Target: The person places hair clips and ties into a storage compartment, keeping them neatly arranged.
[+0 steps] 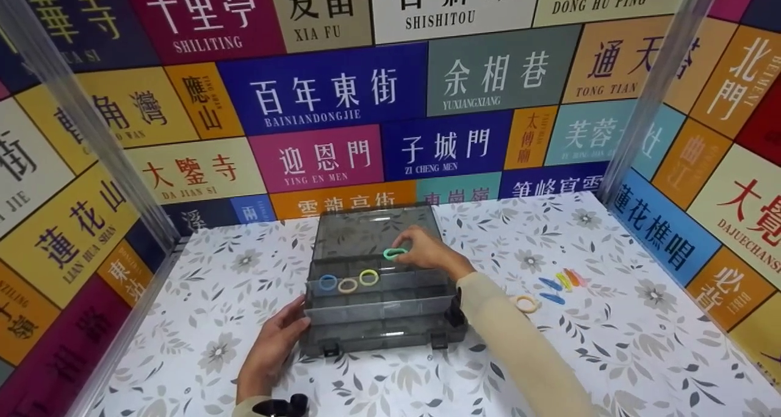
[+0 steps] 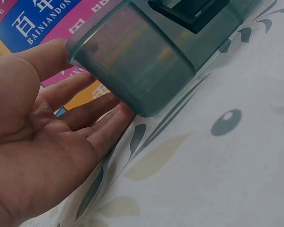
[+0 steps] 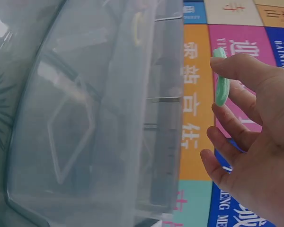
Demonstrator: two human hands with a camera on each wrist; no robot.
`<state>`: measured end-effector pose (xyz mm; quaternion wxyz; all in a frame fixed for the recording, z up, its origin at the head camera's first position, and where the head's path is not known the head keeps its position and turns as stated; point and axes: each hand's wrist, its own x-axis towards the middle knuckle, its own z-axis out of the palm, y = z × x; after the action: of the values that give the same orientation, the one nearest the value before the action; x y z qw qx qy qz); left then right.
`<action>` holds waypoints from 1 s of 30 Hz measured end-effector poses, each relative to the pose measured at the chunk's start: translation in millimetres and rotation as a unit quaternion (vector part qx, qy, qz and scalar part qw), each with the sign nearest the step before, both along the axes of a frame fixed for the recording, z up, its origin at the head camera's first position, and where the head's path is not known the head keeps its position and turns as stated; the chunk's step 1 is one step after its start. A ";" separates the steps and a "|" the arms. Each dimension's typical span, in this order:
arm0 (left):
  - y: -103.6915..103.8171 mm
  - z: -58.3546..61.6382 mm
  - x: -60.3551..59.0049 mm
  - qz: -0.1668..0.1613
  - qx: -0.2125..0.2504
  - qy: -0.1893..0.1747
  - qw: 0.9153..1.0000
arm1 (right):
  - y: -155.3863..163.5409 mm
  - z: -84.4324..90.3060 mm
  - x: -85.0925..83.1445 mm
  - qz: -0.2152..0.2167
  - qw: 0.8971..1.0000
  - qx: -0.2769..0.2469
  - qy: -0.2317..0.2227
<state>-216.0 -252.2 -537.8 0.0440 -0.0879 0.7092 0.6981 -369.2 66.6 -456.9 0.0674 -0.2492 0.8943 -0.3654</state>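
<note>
My right hand pinches a green hair tie between thumb and fingertips, above the back part of a grey see-through box. The box's lid stands raised at the back. A raised compartment tray holds a blue hair tie, a beige hair tie and a yellow hair tie toward its left half. My left hand rests against the box's left end, thumb near the upper rim; in the left wrist view its fingers extend along the box's side.
To the right of the box lie another beige hair tie and several small coloured clips, among them a blue clip and an orange clip. Sign-printed panels stand behind the flower-patterned table and at both sides.
</note>
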 end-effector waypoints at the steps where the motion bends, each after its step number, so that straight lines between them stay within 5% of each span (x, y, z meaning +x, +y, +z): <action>1: -0.1 -0.6 0.1 0.000 0.001 0.000 1.000 | -1.4 -1.9 -0.4 -0.004 1.000 0.003 -0.002; 12: 0.1 -1.5 2.5 -0.003 0.007 0.005 1.000 | -9.0 -13.8 -2.4 -0.036 0.998 0.039 -0.021; 30: -1.8 1.2 2.4 -0.013 -0.006 0.009 1.000 | -19.2 -15.4 -1.7 -0.010 0.998 0.057 -0.022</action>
<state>-213.7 -254.0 -536.6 0.0460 -0.0730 0.7147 0.6941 -370.9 47.4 -472.3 0.0978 -0.2280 0.9142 -0.3203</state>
